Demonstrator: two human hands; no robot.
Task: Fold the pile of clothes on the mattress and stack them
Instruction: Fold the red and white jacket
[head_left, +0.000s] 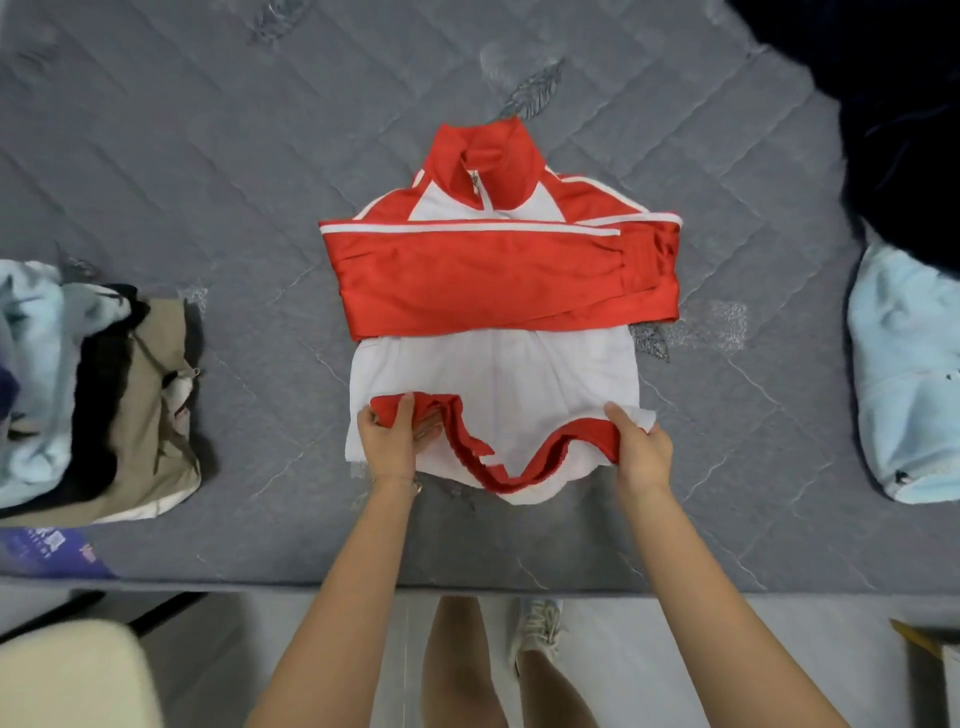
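A red and white zip jacket (493, 280) lies flat in the middle of the grey quilted mattress (234, 156), collar pointing away from me. Both red sleeves are folded across its chest. My left hand (392, 441) grips the red hem at the jacket's near left corner. My right hand (636, 449) grips the hem at the near right corner. Between the hands the hem sags in a curve, lifted off the mattress. A stack of folded clothes (93, 400), light blue, black and beige, sits at the left.
A light blue garment (904, 374) lies at the right edge, with a dark navy heap (893, 114) behind it. The mattress's near edge (208, 584) runs across below my wrists. A purple label (47, 551) sits at the near left corner. My legs and a shoe stand on the pale floor.
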